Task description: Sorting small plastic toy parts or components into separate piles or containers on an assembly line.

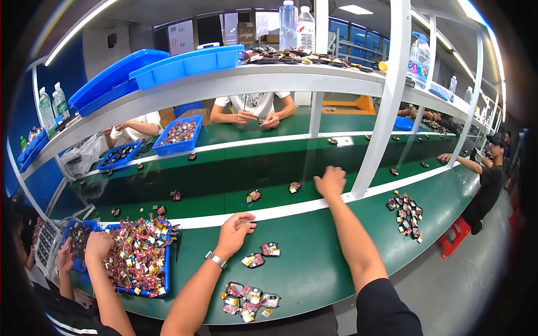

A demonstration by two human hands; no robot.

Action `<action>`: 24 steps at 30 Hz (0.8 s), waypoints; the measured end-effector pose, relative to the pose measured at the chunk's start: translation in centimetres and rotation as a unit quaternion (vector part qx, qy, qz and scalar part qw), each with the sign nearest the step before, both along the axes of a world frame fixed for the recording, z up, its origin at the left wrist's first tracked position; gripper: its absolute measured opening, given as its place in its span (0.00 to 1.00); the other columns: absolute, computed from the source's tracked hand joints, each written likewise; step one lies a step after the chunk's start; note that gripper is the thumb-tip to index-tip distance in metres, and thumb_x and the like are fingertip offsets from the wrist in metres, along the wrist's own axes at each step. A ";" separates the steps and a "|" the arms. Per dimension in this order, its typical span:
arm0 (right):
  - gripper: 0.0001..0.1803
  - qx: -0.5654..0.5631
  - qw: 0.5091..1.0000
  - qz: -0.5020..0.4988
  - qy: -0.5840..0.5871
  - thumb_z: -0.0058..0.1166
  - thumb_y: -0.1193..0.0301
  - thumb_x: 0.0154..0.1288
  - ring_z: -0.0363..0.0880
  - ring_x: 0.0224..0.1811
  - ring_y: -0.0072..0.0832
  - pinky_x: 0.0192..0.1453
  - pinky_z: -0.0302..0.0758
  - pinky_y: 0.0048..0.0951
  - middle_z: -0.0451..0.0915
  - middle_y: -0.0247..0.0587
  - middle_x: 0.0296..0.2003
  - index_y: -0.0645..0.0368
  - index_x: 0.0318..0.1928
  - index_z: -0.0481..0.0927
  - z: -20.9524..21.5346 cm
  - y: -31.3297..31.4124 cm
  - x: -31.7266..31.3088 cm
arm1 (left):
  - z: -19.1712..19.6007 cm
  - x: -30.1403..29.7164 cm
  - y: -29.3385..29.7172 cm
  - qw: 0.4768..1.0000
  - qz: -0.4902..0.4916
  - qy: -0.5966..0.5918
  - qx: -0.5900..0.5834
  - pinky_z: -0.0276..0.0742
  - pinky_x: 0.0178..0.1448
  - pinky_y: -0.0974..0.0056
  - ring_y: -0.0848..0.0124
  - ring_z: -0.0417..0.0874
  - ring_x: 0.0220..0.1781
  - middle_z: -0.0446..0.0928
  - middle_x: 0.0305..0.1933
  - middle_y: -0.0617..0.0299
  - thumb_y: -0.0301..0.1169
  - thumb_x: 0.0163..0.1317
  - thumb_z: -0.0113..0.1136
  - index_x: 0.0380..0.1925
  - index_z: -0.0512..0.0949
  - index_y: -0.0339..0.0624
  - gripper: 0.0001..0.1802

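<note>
My left hand (235,235), a metal watch on its wrist, hovers at the white rail (274,213) with loosely bent fingers and nothing visible in them. Just below it on the green bench lie two small electronic assemblies (270,250) with dark cases, reddish parts and yellow-silver pieces. My right hand (332,182) reaches past the rail over the green conveyor belt (235,168), fingers apart and no object showing in it. To its left, another electronic assembly (295,186) rests on the belt, apart from the hand. A cluster of similar assemblies (251,297) sits nearest me between my forearms.
At left, a co-worker's hand (98,246) is over a blue tray (167,269) heaped with assemblies. A pile of assemblies (406,215) lies at right, beyond my right forearm. A white post (375,123) rises beside my right hand, supporting the overhead shelf (269,75).
</note>
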State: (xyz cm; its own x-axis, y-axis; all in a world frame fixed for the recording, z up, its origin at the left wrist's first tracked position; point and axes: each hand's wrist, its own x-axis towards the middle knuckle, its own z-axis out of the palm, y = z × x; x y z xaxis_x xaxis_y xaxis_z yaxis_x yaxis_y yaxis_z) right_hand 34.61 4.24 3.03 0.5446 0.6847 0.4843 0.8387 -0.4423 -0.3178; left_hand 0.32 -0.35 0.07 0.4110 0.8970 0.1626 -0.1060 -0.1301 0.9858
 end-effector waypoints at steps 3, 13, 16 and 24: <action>0.31 -0.078 0.991 -0.058 0.094 0.68 0.56 0.53 0.68 0.58 0.48 0.58 0.71 0.43 0.71 0.52 0.53 0.63 0.50 0.74 -0.9 -1.3 3.9 | -0.3 0.7 0.1 1.000 -0.011 0.005 0.000 0.81 0.51 0.67 0.68 0.83 0.49 0.79 0.52 0.52 0.20 0.65 0.49 0.51 0.73 0.31 0.14; 0.34 0.097 0.900 0.379 0.192 0.72 0.74 0.42 0.77 0.45 0.37 0.54 0.74 0.38 0.79 0.43 0.40 0.57 0.54 0.75 -0.2 -4.5 -3.6 | 0.5 0.1 -0.1 0.999 -0.020 -0.004 -0.044 0.82 0.47 0.66 0.67 0.84 0.41 0.80 0.47 0.49 0.29 0.71 0.48 0.52 0.72 0.30 0.15; 0.38 0.014 0.805 0.557 0.203 0.71 0.76 0.42 0.74 0.52 0.34 0.61 0.70 0.36 0.79 0.39 0.45 0.54 0.59 0.73 1.8 -7.5 -10.4 | 1.1 -0.2 -0.2 0.991 -0.087 -0.021 -0.097 0.82 0.46 0.66 0.67 0.84 0.40 0.80 0.45 0.50 0.36 0.74 0.45 0.52 0.72 0.29 0.19; 0.36 0.034 0.790 0.595 0.143 0.67 0.76 0.49 0.69 0.62 0.40 0.66 0.67 0.39 0.76 0.40 0.55 0.53 0.62 0.72 1.7 -8.9 -14.6 | 2.2 -0.6 -0.7 0.981 -0.118 -0.071 -0.136 0.82 0.44 0.70 0.68 0.85 0.41 0.80 0.44 0.54 0.32 0.74 0.46 0.55 0.70 0.33 0.17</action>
State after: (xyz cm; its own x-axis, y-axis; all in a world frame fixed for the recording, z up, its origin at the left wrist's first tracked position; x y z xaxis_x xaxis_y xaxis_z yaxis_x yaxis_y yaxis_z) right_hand 20.03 -4.69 4.73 -0.3709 0.7718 0.5164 0.5379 0.6319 -0.5580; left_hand -0.29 -1.08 2.23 0.6027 0.7980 0.0002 -0.2398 0.1809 0.9538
